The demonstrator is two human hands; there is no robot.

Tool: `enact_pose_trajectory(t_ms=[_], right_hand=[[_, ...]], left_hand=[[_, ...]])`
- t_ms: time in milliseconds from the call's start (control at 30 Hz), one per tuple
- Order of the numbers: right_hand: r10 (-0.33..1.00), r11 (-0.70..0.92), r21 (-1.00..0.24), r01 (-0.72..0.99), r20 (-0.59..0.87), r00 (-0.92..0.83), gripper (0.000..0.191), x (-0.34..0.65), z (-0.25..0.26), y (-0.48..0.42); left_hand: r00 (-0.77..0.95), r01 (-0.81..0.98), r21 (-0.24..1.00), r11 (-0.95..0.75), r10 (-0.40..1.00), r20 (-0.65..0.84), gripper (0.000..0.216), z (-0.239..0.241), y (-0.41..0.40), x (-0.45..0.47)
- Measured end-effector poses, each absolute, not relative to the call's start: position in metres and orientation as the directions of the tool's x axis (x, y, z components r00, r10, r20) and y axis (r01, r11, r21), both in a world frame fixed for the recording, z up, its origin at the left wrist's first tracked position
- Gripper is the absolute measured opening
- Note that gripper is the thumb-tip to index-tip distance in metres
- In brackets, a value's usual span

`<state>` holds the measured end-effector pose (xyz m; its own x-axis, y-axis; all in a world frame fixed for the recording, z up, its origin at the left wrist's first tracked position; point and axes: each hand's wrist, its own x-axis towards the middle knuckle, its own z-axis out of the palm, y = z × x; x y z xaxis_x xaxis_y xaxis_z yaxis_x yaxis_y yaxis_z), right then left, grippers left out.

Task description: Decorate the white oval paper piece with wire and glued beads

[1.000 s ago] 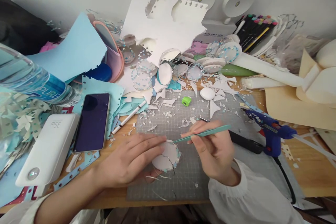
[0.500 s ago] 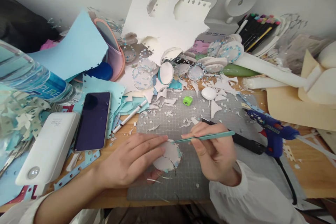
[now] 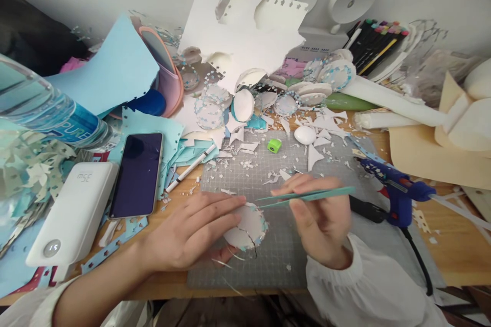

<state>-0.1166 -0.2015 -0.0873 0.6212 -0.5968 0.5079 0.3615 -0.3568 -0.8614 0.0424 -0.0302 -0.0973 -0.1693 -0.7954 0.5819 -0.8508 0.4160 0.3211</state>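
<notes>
My left hand lies over a white paper disc with a blue-speckled rim, its fingers pressed down on it on the grey cutting mat. My right hand pinches teal tweezers, whose tips hover just right of the disc's upper edge. The right hand is blurred by motion. A black strand runs across the disc's lower part.
A dark phone and a white power bank lie to the left. A blue glue gun lies to the right, a green sharpener and white egg shape beyond. Paper scraps, decorated discs, markers and a water bottle crowd the back.
My right hand has lifted the tweezers slightly up and to the right, off the disc's edge. The left hand stays on the disc.
</notes>
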Motion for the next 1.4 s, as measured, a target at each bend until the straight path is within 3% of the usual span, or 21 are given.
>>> enact_pose_trajectory(t_ms=[167, 467, 700, 833, 1067, 1200, 1400], right_hand=[[-0.654, -0.197, -0.923, 0.33, 0.375, 0.657, 0.008, -0.117, -0.091, -0.205], [-0.528, -0.292, -0.895, 0.337, 0.444, 0.724, 0.016, -0.118, -0.087, -0.2], [-0.629, -0.07, -0.981, 0.183, 0.186, 0.755, 0.003, -0.117, -0.087, -0.199], [-0.651, -0.026, -0.992, 0.121, 0.109, 0.751, 0.006, -0.115, -0.091, -0.201], [-0.622, 0.036, -0.994, 0.106, 0.061, 0.78, 0.01, -0.111, -0.102, -0.204], [-0.626, -0.011, -0.995, 0.103, 0.087, 0.775, 0.009, -0.111, -0.099, -0.202], [-0.65, 0.0, -0.983, 0.185, 0.14, 0.747, 0.005, -0.112, -0.096, -0.209]], left_hand=[[-0.187, -0.847, 0.31, 0.432, -0.788, 0.586, 0.054, -0.096, -0.03, 0.042], [-0.178, -0.858, 0.286, 0.427, -0.769, 0.614, 0.049, -0.093, -0.031, 0.041], [-0.201, -0.86, 0.253, 0.443, -0.75, 0.631, 0.044, -0.093, -0.031, 0.042], [-0.207, -0.869, 0.244, 0.432, -0.763, 0.613, 0.042, -0.091, -0.032, 0.041], [-0.226, -0.881, 0.222, 0.418, -0.784, 0.578, 0.035, -0.09, -0.031, 0.04], [-0.246, -0.891, 0.188, 0.412, -0.788, 0.565, 0.035, -0.092, -0.03, 0.04], [-0.105, -0.862, 0.36, 0.358, -0.82, 0.563, 0.057, -0.091, -0.031, 0.039]])
